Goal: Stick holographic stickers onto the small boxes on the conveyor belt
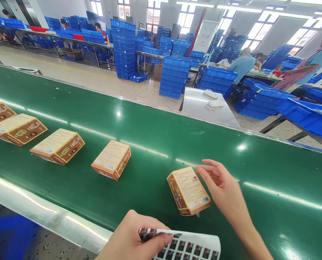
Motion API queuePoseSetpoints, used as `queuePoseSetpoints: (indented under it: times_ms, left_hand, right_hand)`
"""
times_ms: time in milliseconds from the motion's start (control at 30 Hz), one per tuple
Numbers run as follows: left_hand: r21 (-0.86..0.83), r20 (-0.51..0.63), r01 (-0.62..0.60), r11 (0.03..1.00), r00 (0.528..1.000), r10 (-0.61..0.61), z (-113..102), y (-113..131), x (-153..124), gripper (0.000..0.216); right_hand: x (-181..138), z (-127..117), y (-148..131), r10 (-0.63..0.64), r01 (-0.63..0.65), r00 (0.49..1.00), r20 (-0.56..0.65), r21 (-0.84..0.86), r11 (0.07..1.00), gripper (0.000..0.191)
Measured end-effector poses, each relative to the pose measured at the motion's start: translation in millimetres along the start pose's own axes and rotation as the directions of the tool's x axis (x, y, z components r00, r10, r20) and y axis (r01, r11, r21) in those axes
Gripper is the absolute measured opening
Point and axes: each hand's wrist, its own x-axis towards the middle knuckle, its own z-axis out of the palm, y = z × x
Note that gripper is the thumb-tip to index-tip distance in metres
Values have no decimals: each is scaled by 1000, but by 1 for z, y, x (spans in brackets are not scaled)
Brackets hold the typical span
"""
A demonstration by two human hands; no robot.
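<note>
My left hand (pixel 131 238) grips a white sheet of small dark stickers (pixel 189 246) at the bottom edge of the view. My right hand (pixel 223 191) hovers with fingers spread beside the right side of a small brown and cream carton (pixel 188 189) lying flat on the green conveyor belt (pixel 155 126); whether the fingertips touch it I cannot tell. Further left on the belt lie several more cartons of the same kind, the nearest one (pixel 112 159) followed by another (pixel 58 146) and a third (pixel 17 129).
A steel rail (pixel 41 213) edges the belt's near side. Beyond the belt stands a steel table (pixel 201 108) with white objects, stacks of blue crates (pixel 174 76) on the floor, and people working at benches at the back and right.
</note>
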Motion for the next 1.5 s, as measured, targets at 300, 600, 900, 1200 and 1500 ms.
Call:
queuePoseSetpoints:
  times_ms: [300, 600, 900, 1200, 1500]
  left_hand:
    - [-64, -131, 50, 997, 990, -58, -4, 4, -8, 40]
    - [25, -183, -50, 998, 982, 54, -26, -2, -12, 37]
    - [255, -213, -178, 950, 949, 235, -73, -43, -8, 20]
    - [229, -68, -171, 958, 979, 191, -39, -23, -4, 22]
    - [192, 22, -165, 967, 986, 164, -27, -11, 2, 22]
  right_hand:
    - [-59, 7, -41, -767, 865, 501, 401, -254, 432, 15]
    - [-56, 13, -26, -623, 652, 712, 324, 25, 758, 11]
    - [-4, 48, -18, 17, -176, 933, 358, 416, 892, 36]
    - [20, 101, -27, 39, -258, 915, 401, 509, 821, 32]
    - [15, 87, -22, 93, -228, 946, 312, 431, 873, 39]
